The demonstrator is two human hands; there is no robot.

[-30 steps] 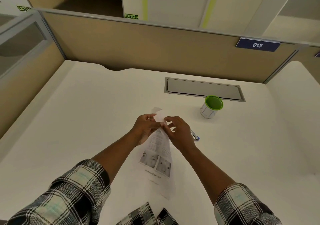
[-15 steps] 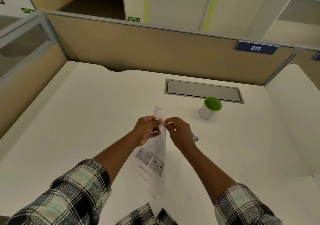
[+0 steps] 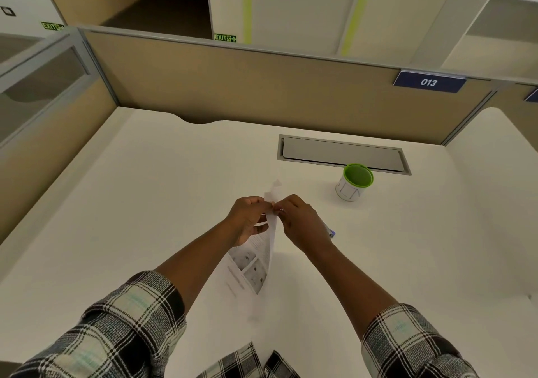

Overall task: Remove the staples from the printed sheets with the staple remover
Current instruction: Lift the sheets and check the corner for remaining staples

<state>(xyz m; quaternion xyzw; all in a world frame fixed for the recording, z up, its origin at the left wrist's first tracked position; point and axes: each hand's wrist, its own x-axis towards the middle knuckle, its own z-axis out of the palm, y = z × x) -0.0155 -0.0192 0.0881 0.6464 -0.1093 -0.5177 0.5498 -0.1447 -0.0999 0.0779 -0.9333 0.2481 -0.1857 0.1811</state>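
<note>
You'd swung the printed sheets [image 3: 263,256] up nearly edge-on above the desk [image 3: 151,202]

Since a second ago they'd turned from flat-facing to a thin fold, so probably hunting the staple. Both your left hand [image 3: 247,220] and right hand [image 3: 302,223] pinched the top corner; staple remover possibly the bit peeking out behind your right hand

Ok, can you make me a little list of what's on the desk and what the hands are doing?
left hand: pinches the top of the printed sheets
right hand: pinches the same top corner, fingers curled
printed sheets: lifted, folded lengthwise, pictures on the lower part
cup: white with green rim, upright, beyond the right hand
blue-tipped thing: mostly hidden behind the right hand
desk: white
staple: too small to see
</note>
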